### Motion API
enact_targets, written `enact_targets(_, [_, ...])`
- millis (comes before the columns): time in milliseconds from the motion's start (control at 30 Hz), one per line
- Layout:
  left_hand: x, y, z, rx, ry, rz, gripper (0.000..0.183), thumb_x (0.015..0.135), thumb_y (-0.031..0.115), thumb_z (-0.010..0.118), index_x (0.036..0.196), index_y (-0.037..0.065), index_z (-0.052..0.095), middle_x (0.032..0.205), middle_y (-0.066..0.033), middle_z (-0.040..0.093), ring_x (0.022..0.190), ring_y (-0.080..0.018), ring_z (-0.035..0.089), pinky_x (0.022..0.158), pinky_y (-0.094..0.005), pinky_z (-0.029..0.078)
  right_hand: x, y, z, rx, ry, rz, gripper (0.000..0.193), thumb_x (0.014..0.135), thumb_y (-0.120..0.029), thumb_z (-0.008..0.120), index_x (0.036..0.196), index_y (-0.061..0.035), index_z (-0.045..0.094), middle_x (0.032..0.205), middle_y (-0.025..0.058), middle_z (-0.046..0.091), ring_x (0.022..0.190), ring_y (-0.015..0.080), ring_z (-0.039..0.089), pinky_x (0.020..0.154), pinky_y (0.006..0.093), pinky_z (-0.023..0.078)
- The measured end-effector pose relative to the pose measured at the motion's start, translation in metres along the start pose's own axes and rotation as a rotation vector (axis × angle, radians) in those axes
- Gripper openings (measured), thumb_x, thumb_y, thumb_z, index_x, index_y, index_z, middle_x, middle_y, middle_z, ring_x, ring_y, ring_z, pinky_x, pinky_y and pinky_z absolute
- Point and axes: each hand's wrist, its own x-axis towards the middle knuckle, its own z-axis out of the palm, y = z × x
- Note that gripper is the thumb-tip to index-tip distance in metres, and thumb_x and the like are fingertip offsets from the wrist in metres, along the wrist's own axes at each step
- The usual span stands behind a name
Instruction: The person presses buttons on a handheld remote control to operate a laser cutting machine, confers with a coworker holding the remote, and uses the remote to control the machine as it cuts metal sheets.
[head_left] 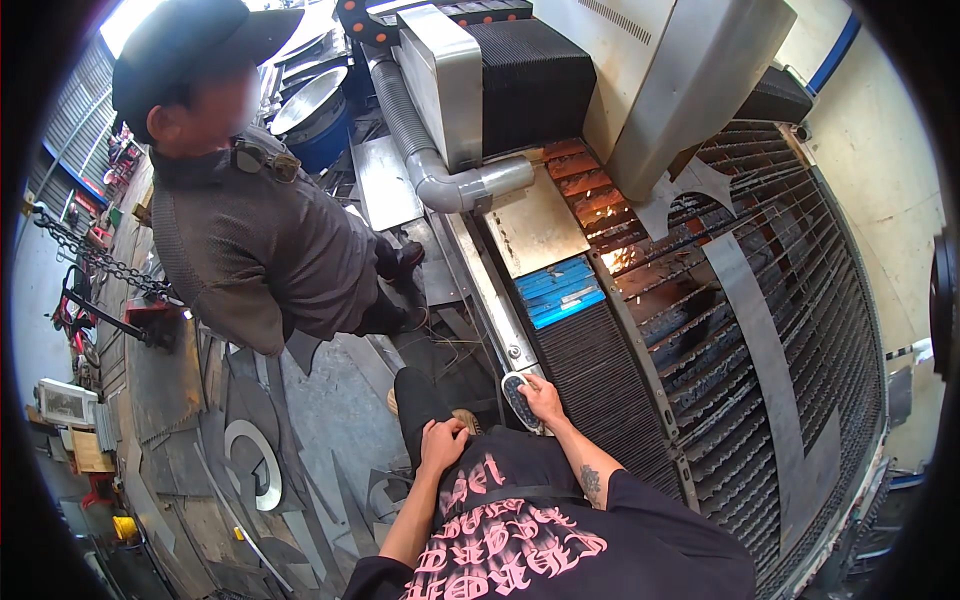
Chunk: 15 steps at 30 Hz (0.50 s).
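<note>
My right hand [543, 399] is closed around a handheld remote control [519, 401], dark-faced with a pale rim. It is held at the end of the metal rail [489, 290] along the machine's side. My left hand [443, 443] lies on my thigh with its fingers curled in and nothing visible in them. Beyond the remote, a metal cutting machine's head [690, 90] stands over a slatted bed [700, 340]. Sparks [622, 259] glow orange among the slats beside it. A cut sheet piece [690, 195] with a curved edge lies under the head, near a long metal strip [752, 330].
Another person [270, 220] in dark clothes and a cap stands at the left, close to the machine. A ribbed hose [405, 110] runs to a pipe elbow. Metal offcuts and a flat ring [236, 440] litter the floor. A blue drum [325, 140] stands behind the person.
</note>
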Motion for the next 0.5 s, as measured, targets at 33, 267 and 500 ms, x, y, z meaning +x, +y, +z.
enact_targets(33, [0.0000,0.0002,-0.0001,0.000,0.000,-0.001,0.022,0.088,0.027,0.062,0.093,0.008,0.072,0.091,-0.0102,0.074,0.092,-0.0275,0.068,0.106,-0.0453,0.037,-0.0002,-0.0017,-0.0003,0.000,-0.001,0.000,0.039,0.083,-0.022,0.064,0.118,-0.0053,0.068,0.102,0.0150,0.073,0.091,0.0221,0.070,0.083,0.0318,0.052])
enact_targets(267, [0.0004,-0.0035,0.0034,-0.012,0.004,-0.003,0.023,0.088,0.027,0.062,0.093,0.007,0.072,0.090,-0.0106,0.074,0.091,-0.0279,0.069,0.106,-0.0464,0.037,-0.0035,-0.0072,-0.0027,0.006,-0.007,0.020,0.038,0.084,-0.021,0.064,0.118,-0.0050,0.068,0.101,0.0148,0.073,0.090,0.0217,0.070,0.082,0.0315,0.052])
enact_targets(500, [0.0013,-0.0057,0.0058,-0.018,0.013,0.002,0.024,0.088,0.028,0.062,0.094,0.008,0.072,0.089,-0.0101,0.074,0.089,-0.0274,0.069,0.107,-0.0477,0.037,-0.0019,-0.0045,-0.0028,-0.021,-0.013,0.038,0.039,0.084,-0.023,0.064,0.119,-0.0051,0.068,0.103,0.0151,0.072,0.092,0.0222,0.070,0.083,0.0318,0.052])
